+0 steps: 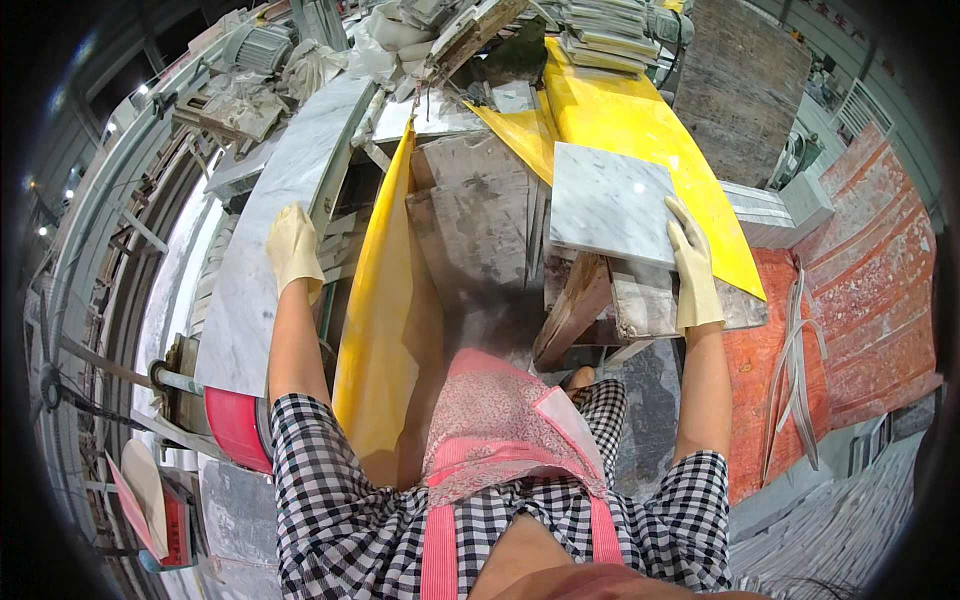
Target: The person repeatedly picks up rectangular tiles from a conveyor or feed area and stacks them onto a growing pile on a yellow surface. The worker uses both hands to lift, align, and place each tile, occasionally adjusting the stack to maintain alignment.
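My left hand [293, 250], in a cream rubber glove, rests on a long grey-veined marble slab [240, 310], close to its right edge. Its fingers lie against the stone and hold no separate piece. A square marble tile [611, 203], white with grey veins, lies at the near end of a bench partly covered in yellow sheeting. My right hand [692, 262], gloved the same way, grips this tile by its right edge. The fingers bend onto the edge; what they do beneath it is hidden.
Yellow sheeting [372, 330] hangs beside a gap between the slab and the wooden bench [645, 300]. Stacked thin tiles [605, 35] stand at the back. An orange woven sheet [765, 400] with loose straps is at right. A red drum-like part [237, 428] sits below the slab.
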Tool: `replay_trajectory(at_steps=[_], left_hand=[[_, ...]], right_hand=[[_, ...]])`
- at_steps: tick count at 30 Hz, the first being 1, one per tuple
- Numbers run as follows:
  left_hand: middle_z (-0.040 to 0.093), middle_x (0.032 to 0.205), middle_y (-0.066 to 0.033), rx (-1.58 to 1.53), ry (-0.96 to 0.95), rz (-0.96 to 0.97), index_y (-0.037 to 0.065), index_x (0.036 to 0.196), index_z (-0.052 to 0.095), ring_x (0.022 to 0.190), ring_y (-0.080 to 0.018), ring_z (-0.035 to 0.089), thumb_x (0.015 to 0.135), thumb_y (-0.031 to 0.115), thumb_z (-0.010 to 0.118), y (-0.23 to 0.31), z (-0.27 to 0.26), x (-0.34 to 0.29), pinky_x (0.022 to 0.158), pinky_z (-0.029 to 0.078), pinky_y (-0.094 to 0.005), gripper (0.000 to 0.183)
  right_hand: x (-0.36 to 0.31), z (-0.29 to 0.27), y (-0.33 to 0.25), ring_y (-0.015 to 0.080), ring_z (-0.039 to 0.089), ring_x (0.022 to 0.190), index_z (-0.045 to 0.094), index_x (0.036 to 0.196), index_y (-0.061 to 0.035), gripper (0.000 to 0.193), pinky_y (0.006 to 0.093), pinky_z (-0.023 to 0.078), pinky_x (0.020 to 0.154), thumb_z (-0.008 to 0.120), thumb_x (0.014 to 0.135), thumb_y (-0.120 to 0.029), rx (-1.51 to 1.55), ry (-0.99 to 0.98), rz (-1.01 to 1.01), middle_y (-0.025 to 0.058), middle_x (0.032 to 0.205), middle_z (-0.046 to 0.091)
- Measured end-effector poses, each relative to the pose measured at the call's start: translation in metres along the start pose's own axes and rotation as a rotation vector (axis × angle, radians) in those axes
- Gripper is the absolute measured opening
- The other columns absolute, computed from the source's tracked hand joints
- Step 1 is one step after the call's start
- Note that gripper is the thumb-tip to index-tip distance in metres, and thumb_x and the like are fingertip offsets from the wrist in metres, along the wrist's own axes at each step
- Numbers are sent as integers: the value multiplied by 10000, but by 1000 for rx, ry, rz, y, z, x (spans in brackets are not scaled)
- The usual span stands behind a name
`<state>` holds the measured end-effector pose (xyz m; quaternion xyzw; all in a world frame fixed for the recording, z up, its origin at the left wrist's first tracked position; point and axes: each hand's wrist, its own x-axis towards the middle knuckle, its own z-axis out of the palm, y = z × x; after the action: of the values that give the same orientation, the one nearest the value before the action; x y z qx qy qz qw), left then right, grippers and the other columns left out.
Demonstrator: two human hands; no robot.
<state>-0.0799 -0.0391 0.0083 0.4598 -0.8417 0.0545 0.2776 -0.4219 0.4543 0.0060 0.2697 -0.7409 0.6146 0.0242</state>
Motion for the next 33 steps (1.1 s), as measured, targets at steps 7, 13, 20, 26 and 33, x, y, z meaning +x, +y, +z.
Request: replay_trajectory(at_steps=[7, 13, 20, 26, 33], left_hand=[[672, 1050, -186, -4, 2, -5, 30, 986, 641, 1023, -388, 629, 986, 188, 424, 0, 0, -1, 882, 505, -481, 268], [677, 1065, -192, -14, 32, 24, 33, 977, 649, 1025, -391, 627, 980, 187, 430, -1, 1, -1, 886, 502, -483, 268], [682, 1044, -193, -5, 35, 33, 31, 964, 649, 998, -392, 638, 977, 187, 435, -2, 2, -1, 875, 506, -484, 265], [682, 1032, -195, 1, 37, 49, 28, 956, 648, 983, -392, 642, 973, 183, 458, 0, -2, -1, 860, 511, -486, 246], [678, 1022, -200, -53, 23, 20, 13, 953, 638, 1010, -387, 632, 982, 178, 451, 4, -7, -4, 874, 504, -477, 252]], right_hand=[[4, -2, 6, 223, 469, 1393, 630, 1325, 10, 399, 332, 316, 1168, 582, 931, -28, -34, -16, -55, 124, 1441, 575], [3, -2, 9, 224, 461, 1396, 632, 1325, 7, 398, 328, 315, 1167, 584, 932, -33, -21, -22, -47, 126, 1452, 564], [3, -2, 6, 229, 451, 1405, 633, 1327, 1, 399, 327, 311, 1168, 581, 934, -46, 17, -24, -20, 130, 1462, 554], [2, -2, 5, 237, 447, 1409, 631, 1329, -3, 401, 333, 301, 1176, 577, 935, -48, -36, -27, -27, 135, 1462, 554], [3, -2, 6, 240, 450, 1408, 635, 1326, -11, 399, 336, 298, 1180, 579, 932, -45, -42, -26, -47, 137, 1455, 560]])
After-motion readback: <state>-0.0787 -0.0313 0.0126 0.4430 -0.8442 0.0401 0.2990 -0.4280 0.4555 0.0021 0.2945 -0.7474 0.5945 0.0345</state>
